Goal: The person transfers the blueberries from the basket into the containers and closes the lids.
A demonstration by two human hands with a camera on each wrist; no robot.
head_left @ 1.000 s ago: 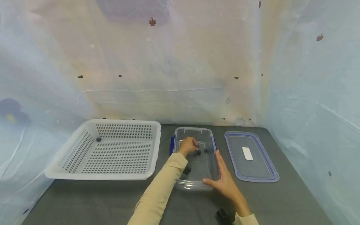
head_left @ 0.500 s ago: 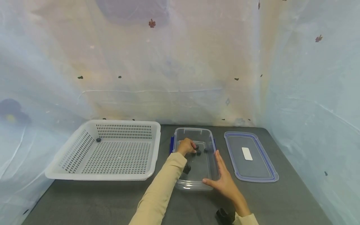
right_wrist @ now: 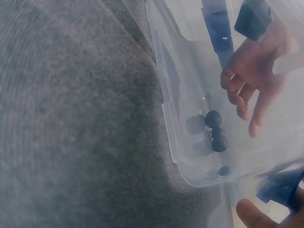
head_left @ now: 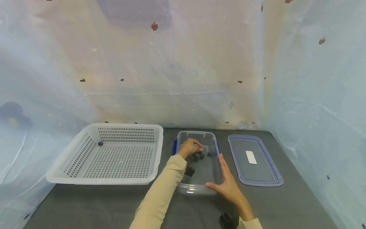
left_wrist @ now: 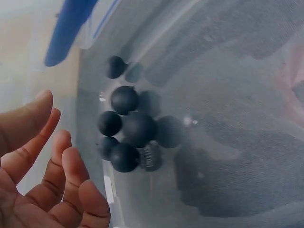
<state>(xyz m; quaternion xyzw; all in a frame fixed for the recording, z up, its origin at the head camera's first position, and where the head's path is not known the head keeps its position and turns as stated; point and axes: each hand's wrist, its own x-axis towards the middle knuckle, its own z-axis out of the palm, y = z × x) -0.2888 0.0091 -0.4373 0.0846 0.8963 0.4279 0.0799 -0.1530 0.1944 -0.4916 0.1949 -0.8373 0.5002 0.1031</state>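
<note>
Several small dark round berries, like blueberries [left_wrist: 138, 129], lie grouped in a clear plastic container [head_left: 212, 171] with blue latches. My left hand [head_left: 192, 147] is over them, inside the container's rim in the head view. Its fingers are loosely bent, with nothing between them in the left wrist view [left_wrist: 57, 185]. Against the container's right side rests my right hand [head_left: 230, 187], fingers straight and thumb at the near corner. The right wrist view catches its fingertip beside a blue latch [right_wrist: 280, 187]. Part of the berry group is hidden beneath the left hand in the head view.
On the left stands a white perforated basket [head_left: 155, 159] with one dark berry [head_left: 100, 143] in its far left corner. To the right lies the clear lid [head_left: 257, 171] with a blue seal and white label. A patterned sheet rises behind the grey table [head_left: 114, 203].
The left hand's fingers have loosened and shifted slightly over the berries, and more berries show under it. The right hand has stayed at the container's side.
</note>
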